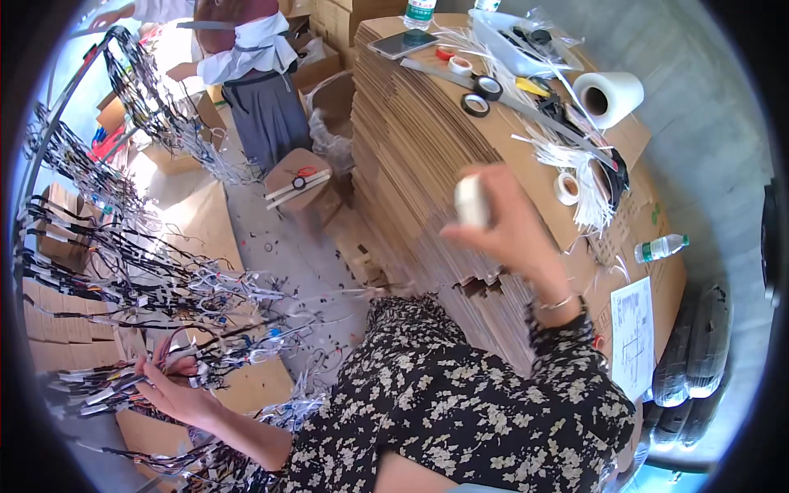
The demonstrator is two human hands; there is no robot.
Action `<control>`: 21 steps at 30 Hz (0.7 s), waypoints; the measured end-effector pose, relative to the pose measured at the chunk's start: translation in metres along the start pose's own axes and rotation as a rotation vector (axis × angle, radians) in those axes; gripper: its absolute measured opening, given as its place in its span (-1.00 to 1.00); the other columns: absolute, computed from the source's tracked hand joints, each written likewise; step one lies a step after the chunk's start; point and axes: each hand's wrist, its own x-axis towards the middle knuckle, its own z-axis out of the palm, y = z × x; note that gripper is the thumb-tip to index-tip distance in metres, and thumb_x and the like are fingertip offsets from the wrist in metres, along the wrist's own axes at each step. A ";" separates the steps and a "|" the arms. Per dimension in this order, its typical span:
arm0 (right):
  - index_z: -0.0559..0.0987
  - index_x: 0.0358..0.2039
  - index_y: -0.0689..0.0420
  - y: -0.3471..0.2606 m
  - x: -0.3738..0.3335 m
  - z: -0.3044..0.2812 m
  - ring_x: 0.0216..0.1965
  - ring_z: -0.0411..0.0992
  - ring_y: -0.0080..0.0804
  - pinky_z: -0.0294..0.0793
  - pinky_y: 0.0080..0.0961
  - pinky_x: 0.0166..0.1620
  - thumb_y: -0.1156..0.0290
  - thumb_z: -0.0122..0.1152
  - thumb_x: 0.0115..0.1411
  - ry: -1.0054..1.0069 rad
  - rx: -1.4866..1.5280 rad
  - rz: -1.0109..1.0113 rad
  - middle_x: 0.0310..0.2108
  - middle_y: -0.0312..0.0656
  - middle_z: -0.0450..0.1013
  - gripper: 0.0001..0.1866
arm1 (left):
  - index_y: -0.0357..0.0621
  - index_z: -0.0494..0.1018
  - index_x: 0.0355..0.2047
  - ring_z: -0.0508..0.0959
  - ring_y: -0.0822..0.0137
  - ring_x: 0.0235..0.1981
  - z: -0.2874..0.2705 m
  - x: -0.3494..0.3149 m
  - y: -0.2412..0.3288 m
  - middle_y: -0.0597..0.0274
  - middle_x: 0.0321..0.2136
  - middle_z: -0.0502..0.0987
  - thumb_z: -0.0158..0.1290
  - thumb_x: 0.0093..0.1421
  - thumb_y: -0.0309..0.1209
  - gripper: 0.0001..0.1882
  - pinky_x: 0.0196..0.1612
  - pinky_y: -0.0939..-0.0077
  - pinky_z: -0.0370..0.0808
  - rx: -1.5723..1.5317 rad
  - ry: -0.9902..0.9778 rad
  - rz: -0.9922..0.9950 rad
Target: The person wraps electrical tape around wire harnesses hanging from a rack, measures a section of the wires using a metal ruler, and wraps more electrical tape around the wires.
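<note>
My right hand [522, 226] is raised in front of the stack of flat cardboard and slightly blurred. Between its thumb and fingers sits a roll of whitish tape [471, 202]. Low on the left, my left hand [179, 393] closes around part of a wire harness [107, 384], a bundle of black cables with white tags and connectors. Its fingertips are partly hidden among the wires. More harnesses [148, 279] hang in rows above and beyond that hand.
A tall cardboard stack [427, 123] carries a phone [403, 44], black tape rolls [475, 104], white cable ties [575, 177], a plastic-film roll [608, 97] and a bottle [662, 248]. A stool [300, 185] holds scissors. Another person [263, 90] stands at the far left among boxes.
</note>
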 end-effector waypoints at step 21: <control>0.46 0.04 0.14 0.157 0.151 -0.053 0.06 0.35 0.00 0.31 -0.21 0.17 0.47 0.18 0.16 0.070 -0.516 -0.207 0.08 -0.01 0.39 -0.60 | -0.34 0.22 0.01 0.60 0.41 -0.39 -0.021 -0.006 -0.006 -0.07 -0.09 0.55 -0.14 0.41 -0.43 -0.74 -0.39 0.70 0.50 0.276 -0.110 0.090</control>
